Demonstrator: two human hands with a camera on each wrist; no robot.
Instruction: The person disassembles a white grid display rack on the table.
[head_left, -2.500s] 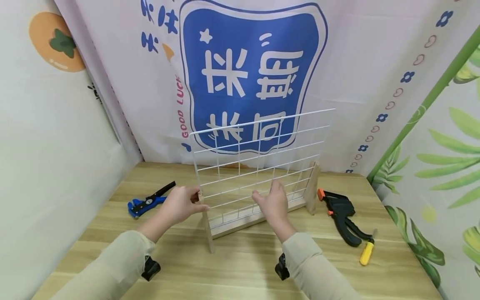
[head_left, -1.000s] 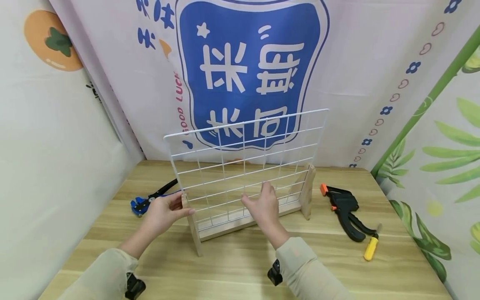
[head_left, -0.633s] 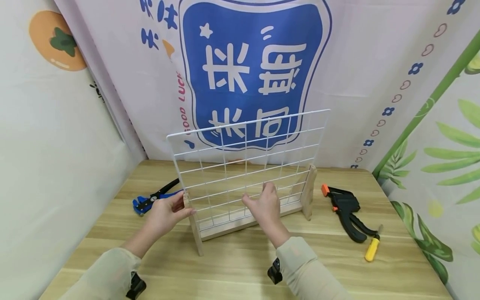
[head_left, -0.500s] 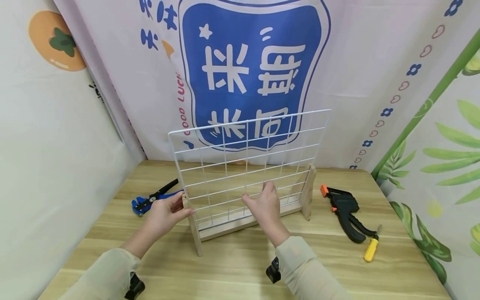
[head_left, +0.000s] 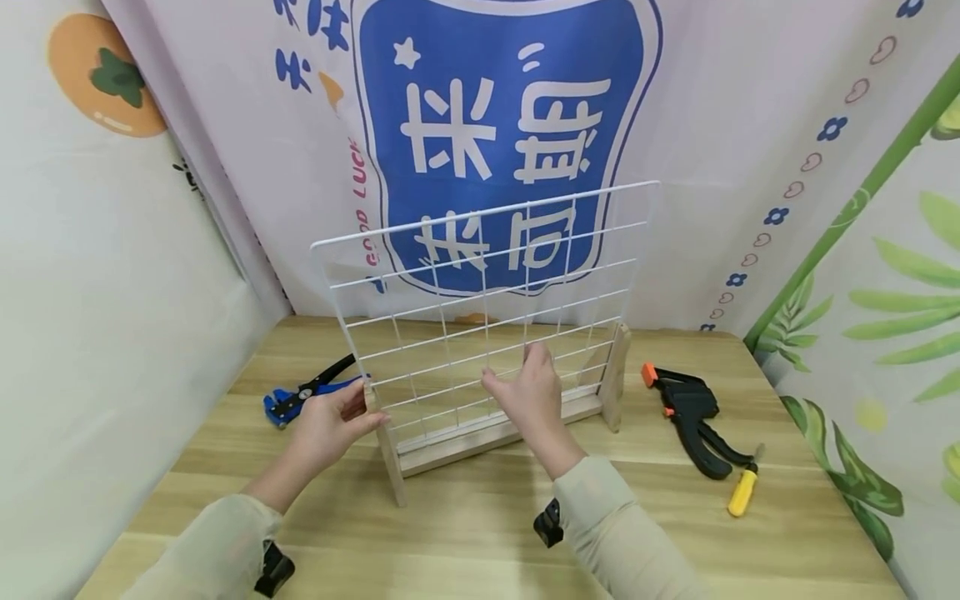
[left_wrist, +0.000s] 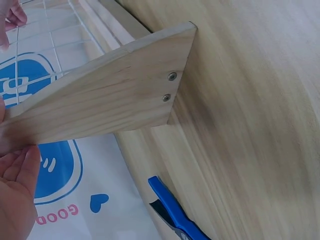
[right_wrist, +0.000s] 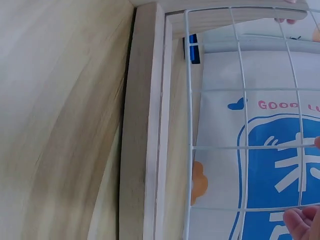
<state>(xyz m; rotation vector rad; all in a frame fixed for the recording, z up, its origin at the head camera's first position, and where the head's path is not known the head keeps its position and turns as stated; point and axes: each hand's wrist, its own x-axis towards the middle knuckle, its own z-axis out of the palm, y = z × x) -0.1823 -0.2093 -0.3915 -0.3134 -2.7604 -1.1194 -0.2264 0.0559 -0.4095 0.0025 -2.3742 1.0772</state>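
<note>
A white wire grid (head_left: pixel 483 214) stands upright in a wooden stand with a bottom bar (head_left: pixel 465 451) and two side pieces. My left hand (head_left: pixel 326 433) pinches the top of the left side piece (head_left: pixel 392 471) between thumb and fingers. In the left wrist view this side piece (left_wrist: pixel 110 97) shows two screws near its foot. My right hand (head_left: pixel 531 400) grips the grid's wires at its lower middle. Seen from the right wrist, the grid's lowest wire (right_wrist: pixel 190 120) runs apart from the grooved bar (right_wrist: pixel 141 130). The right side piece (head_left: pixel 613 379) stands untouched.
Blue-and-black wire strippers (head_left: pixel 300 400) lie behind my left hand. To the right are a black clamp (head_left: pixel 690 417) with orange pads and a yellow-handled screwdriver (head_left: pixel 742 492). A printed cloth (head_left: pixel 465 108) hangs behind the wooden table (head_left: pixel 465 550).
The grid first swung left with the left side piece and hand. Since half a second ago it has risen relative to the stand, with my right hand moving slightly up. Both grips stay.
</note>
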